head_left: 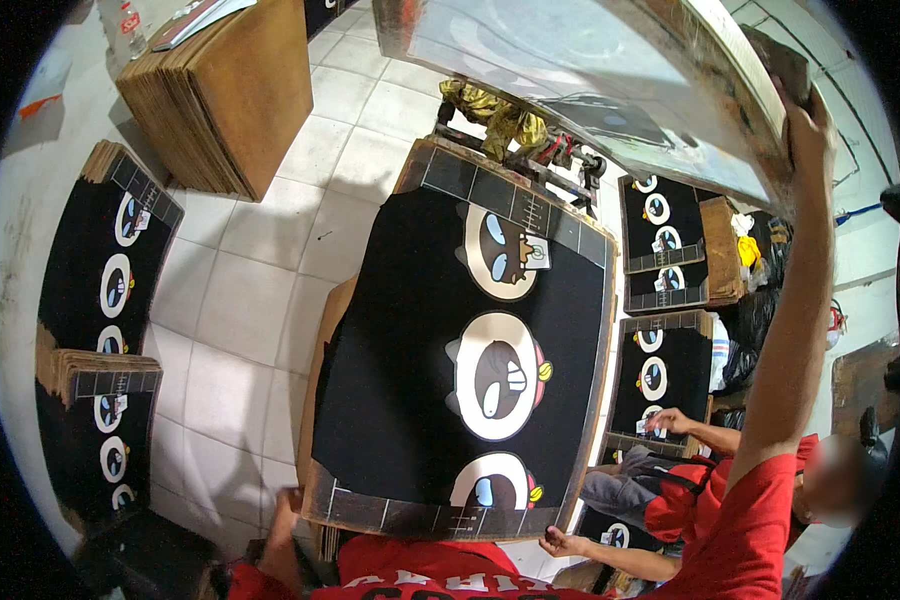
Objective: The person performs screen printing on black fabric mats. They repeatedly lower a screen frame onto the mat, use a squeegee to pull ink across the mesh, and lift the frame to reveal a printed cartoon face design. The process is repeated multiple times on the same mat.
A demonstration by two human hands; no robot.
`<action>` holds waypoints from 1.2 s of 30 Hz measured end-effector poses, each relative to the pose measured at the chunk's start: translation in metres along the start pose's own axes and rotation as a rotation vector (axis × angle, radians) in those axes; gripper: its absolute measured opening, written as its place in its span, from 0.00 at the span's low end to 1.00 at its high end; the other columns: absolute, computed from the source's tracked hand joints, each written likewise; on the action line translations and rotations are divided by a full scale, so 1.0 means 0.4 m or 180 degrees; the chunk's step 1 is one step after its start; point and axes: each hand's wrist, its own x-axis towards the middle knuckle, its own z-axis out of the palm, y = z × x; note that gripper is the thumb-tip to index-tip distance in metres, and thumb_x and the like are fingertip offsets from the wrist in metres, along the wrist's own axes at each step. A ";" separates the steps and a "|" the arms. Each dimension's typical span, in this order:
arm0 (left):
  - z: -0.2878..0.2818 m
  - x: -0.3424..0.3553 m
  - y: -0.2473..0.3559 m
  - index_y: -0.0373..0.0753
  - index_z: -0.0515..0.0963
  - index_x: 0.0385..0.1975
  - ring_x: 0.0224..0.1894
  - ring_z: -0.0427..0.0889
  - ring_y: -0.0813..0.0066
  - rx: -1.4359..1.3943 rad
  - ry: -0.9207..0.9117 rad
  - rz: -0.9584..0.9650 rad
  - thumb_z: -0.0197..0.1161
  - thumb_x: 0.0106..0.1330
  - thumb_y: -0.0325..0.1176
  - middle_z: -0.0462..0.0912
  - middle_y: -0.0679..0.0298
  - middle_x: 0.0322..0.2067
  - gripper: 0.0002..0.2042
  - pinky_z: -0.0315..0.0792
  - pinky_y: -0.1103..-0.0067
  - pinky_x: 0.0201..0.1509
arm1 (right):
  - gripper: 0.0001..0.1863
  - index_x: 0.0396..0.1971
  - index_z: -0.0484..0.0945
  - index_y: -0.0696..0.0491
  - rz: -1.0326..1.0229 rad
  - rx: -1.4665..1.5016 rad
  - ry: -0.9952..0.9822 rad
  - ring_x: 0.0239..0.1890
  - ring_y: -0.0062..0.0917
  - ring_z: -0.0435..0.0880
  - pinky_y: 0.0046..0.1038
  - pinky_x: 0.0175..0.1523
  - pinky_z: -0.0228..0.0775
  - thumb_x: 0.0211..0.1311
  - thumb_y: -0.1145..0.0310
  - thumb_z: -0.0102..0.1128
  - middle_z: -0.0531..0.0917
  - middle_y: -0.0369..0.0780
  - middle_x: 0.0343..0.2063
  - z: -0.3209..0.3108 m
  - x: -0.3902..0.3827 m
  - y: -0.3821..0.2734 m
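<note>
My right arm stretches up at the right, and my right hand (808,130) is closed on the edge of a large framed printing screen (610,70). The screen is tilted up above the far end of a flat board (380,512). Black fabric (390,330) lies on that board, printed with round cream, grey and brown cartoon faces (498,375). A small white card (536,252) rests on the farthest print. At the board's near left corner, my left hand (287,505) has its fingers bent against the edge. Another person's hand (564,542) touches the near right corner.
A co-worker in red (700,480) is close on my right, one hand over a printed board (653,375). More printed boards (110,270) lie at the left. A stack of brown boards (220,100) stands far left, a bottle (131,30) beside it. Gold cloth (495,115) hangs under the screen.
</note>
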 end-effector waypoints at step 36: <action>-0.789 -0.723 1.026 0.35 0.83 0.36 0.41 0.81 0.35 0.2808 0.4032 0.1805 0.56 0.73 0.40 0.84 0.43 0.35 0.14 0.73 0.53 0.43 | 0.29 0.64 0.76 0.35 0.0165 0.0440 -0.0507 0.56 0.45 0.83 0.46 0.59 0.75 0.60 0.57 0.63 0.85 0.47 0.52 -0.007 -0.135 -0.079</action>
